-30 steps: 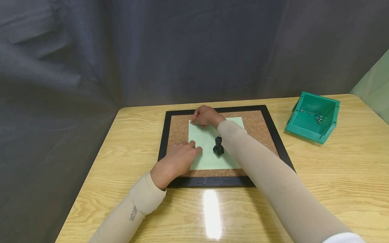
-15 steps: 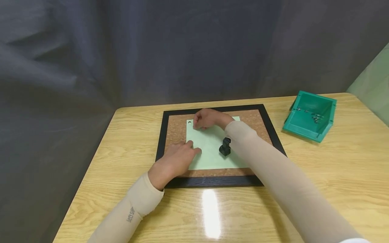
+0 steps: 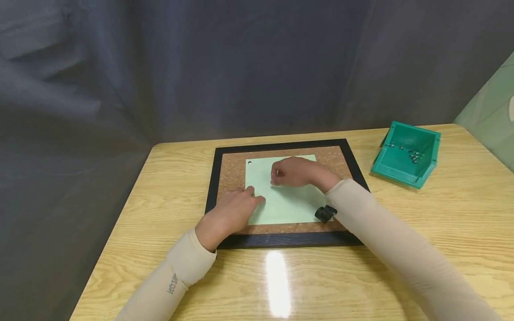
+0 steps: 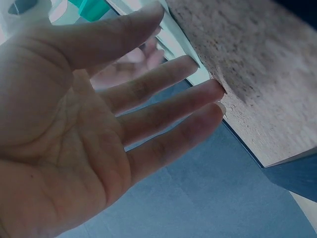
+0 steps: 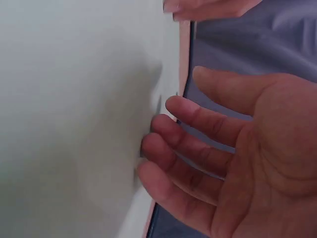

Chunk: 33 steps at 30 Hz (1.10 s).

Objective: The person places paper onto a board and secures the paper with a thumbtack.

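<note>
A pale green sheet of paper (image 3: 277, 207) lies on a cork board (image 3: 233, 167) with a black frame. A small shiny thumbtack (image 3: 250, 162) sits at the sheet's far left corner. My left hand (image 3: 233, 206) rests at the sheet's left edge; in the left wrist view its extended fingers (image 4: 171, 121) touch the cork and the paper edge. Over the middle of the sheet is my right hand (image 3: 295, 171). Its fingers (image 5: 173, 188) are loosely bent, and the right wrist view shows nothing between them and the thumb.
To the right of the board, a green bin (image 3: 391, 167) stands on the wooden table (image 3: 449, 214), with several small metal pieces (image 3: 415, 157) inside. A dark curtain (image 3: 257, 71) hangs behind the table. A small black device (image 3: 326, 214) is at my right wrist.
My right hand has moved from the sheet's far left corner back and rightward over its middle, uncovering the thumbtack there. My left hand has stayed at the left edge.
</note>
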Each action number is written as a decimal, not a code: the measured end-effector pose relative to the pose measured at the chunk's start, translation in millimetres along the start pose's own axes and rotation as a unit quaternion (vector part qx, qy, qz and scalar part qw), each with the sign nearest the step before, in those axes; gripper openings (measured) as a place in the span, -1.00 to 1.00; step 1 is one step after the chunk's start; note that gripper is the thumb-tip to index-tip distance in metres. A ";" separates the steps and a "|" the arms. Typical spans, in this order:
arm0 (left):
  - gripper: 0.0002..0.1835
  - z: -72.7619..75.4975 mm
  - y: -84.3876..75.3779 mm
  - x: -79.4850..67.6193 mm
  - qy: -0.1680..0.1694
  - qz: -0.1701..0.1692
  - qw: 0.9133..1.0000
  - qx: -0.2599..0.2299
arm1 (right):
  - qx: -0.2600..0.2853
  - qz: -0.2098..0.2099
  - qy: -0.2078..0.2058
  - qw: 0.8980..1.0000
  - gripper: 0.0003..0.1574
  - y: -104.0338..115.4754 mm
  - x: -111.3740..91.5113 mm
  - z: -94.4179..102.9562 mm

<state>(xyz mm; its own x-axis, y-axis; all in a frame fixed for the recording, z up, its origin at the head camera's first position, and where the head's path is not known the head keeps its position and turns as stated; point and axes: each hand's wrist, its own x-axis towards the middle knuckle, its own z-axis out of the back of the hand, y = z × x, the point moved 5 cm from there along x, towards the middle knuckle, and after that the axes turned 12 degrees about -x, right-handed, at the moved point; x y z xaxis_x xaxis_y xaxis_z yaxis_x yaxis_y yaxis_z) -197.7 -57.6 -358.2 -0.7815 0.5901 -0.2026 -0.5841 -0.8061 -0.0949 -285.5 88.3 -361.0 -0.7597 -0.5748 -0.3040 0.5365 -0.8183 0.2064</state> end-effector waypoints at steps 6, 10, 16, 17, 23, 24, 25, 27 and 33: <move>-0.55 1.1 -1.2 1.1 -0.007 -0.007 1.000 -0.006 | -0.014 0.012 0.013 1.000 -0.59 3.6 -40.0 -7.2; -0.55 0.8 -1.0 2.3 -0.003 -0.001 1.000 -0.016 | -0.026 0.022 0.002 0.999 -0.55 6.7 -65.3 -16.1; -0.49 -0.9 0.9 1.6 0.008 0.009 1.000 -0.024 | -0.033 0.039 -0.020 0.998 -0.41 10.6 -91.3 -33.6; -0.49 -0.9 0.8 1.8 0.009 0.009 1.000 -0.025 | -0.035 0.042 -0.023 0.998 -0.37 10.0 -94.7 -36.2; -0.47 -2.3 0.4 1.6 0.007 0.004 0.999 -0.033 | -0.052 0.080 -0.032 0.995 -0.19 8.2 -108.6 -51.4; -0.47 -2.5 0.5 1.5 0.006 0.005 0.999 -0.035 | -0.054 0.087 -0.031 0.994 -0.16 8.2 -110.7 -53.3; -0.46 -2.9 0.7 1.5 0.006 0.005 0.999 -0.037 | -0.055 0.093 -0.031 0.994 -0.15 7.8 -112.6 -55.1; -0.45 -3.1 1.0 1.3 0.007 0.007 0.999 -0.041 | -0.055 0.101 -0.032 0.993 -0.15 7.4 -115.9 -58.0; -0.44 -2.9 1.3 2.2 0.003 0.012 0.999 -0.040 | -0.084 0.095 -0.060 0.990 -0.15 11.7 -118.7 -62.5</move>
<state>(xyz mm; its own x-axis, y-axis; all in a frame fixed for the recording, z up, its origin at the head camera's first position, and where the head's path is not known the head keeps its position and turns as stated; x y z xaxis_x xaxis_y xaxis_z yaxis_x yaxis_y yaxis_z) -199.5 -57.4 -361.6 -0.7939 0.5699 -0.2122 -0.5449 -0.8215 -0.1679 -166.1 147.4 -380.6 -0.6723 -0.7230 -0.1589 0.7196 -0.6887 0.0885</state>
